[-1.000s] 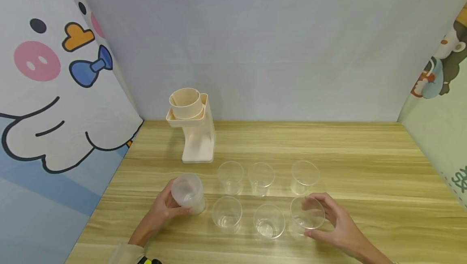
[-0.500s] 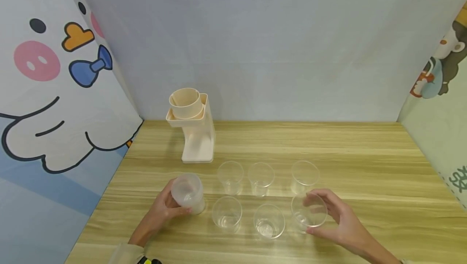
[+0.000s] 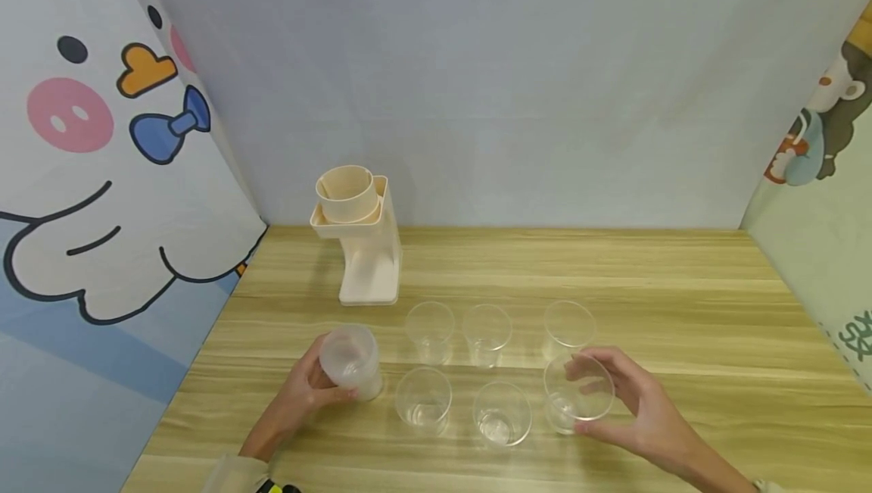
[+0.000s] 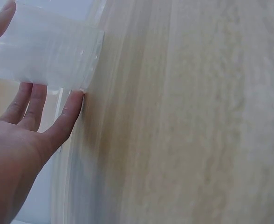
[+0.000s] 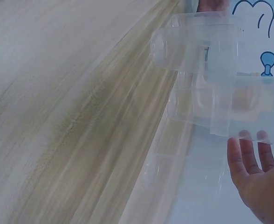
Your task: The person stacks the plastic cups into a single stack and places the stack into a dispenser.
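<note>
My left hand (image 3: 300,394) grips a stack of clear plastic cups (image 3: 354,364) at the left, thumb and fingers on opposite sides. In the left wrist view the stack (image 4: 44,51) shows nested rims, and the fingertips lie along its side. At the front right, my right hand (image 3: 643,410) holds a single clear plastic cup (image 3: 565,410) between thumb and fingers. Its mouth tips slightly towards the hand. Two upright cups, one in the middle (image 3: 502,421) and one further left (image 3: 424,402), share the front row with it.
Behind stand three more clear cups: left (image 3: 431,334), middle (image 3: 487,338) and right (image 3: 568,330), the last just beyond my right hand. A cream cup dispenser stand (image 3: 370,277) rises at the back left of the wooden table (image 3: 613,266). Printed cloth walls enclose the table.
My right hand has shifted slightly away from me and to the right, its cup's rim moving along with it. The left hand, stack and other cups stay where they were.
</note>
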`<state>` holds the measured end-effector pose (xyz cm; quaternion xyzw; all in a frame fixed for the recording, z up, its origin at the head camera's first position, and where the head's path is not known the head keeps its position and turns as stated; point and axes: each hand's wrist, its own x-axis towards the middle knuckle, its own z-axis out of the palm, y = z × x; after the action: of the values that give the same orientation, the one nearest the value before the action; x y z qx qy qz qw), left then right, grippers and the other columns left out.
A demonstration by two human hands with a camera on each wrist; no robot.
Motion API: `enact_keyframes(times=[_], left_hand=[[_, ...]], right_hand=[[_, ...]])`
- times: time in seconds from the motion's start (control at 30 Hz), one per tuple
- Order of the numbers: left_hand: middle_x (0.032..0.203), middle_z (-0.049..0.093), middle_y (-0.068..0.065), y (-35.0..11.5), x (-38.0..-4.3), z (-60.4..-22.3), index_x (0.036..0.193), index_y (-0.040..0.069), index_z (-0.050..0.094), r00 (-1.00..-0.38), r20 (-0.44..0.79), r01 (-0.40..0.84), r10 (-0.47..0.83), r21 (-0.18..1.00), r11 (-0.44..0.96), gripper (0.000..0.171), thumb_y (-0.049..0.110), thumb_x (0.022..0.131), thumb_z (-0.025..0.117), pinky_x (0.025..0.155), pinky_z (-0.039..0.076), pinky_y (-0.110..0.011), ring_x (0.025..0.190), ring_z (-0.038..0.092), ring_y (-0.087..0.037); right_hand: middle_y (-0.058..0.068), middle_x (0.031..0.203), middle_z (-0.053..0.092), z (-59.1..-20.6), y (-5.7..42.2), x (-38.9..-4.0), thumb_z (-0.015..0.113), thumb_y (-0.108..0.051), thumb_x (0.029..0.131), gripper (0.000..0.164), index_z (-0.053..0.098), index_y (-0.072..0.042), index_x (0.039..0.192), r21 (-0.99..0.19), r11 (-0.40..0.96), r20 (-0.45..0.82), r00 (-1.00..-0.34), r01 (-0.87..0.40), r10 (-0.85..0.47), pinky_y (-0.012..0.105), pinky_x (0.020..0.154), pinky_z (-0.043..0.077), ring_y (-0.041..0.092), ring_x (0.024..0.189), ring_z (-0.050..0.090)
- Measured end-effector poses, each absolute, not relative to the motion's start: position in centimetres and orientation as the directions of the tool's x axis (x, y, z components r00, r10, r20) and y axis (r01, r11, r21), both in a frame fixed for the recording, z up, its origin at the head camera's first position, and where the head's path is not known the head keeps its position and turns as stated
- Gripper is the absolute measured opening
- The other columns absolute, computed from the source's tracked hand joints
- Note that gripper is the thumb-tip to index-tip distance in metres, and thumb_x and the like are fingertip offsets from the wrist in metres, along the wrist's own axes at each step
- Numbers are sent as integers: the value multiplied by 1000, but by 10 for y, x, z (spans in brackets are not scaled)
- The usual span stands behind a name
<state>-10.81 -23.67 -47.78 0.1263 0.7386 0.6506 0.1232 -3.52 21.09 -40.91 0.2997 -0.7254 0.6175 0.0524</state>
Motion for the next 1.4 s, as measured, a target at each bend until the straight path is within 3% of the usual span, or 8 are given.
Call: enact_keyframes(times=[0.5, 0.87, 1.17, 1.4], left_hand=[[134, 40, -16, -235, -107, -479, 142, 11, 31, -937, -20, 20, 349, 994, 112, 83, 1, 74, 78, 93, 43, -24, 119, 48, -15], [136, 39, -16, -234, -106, -480, 142, 11, 30, -934, 5, 46, 357, 993, 104, 82, 2, 75, 77, 94, 42, -24, 121, 46, -17], [135, 39, -17, -233, -105, -479, 142, 7, 30, -936, 48, 82, 350, 993, 83, 83, 0, 74, 77, 94, 42, -22, 119, 48, -11], [135, 40, -17, -234, -105, -480, 142, 7, 31, -937, 55, 90, 345, 992, 87, 82, 1, 74, 78, 94, 43, -22, 119, 48, -10]], right_hand=[[26, 111, 56, -399, 201, -41, 76, 19, 64, 70, 43, 14, 125, -839, 24, 496, -781, -544, -381, 25, 85, 49, 24, 105, 57], [13, 115, 58, -389, 194, -46, 77, 16, 66, 68, 43, 12, 125, -863, 69, 433, -804, -500, -408, 27, 87, 48, 22, 108, 56], [19, 115, 56, -380, 188, -52, 78, 16, 64, 73, 43, 11, 127, -835, 36, 484, -763, -550, -428, 28, 87, 49, 23, 107, 56], [24, 114, 55, -373, 184, -56, 79, 13, 65, 71, 45, 7, 127, -846, 84, 445, -783, -527, -434, 29, 88, 48, 23, 108, 55]])
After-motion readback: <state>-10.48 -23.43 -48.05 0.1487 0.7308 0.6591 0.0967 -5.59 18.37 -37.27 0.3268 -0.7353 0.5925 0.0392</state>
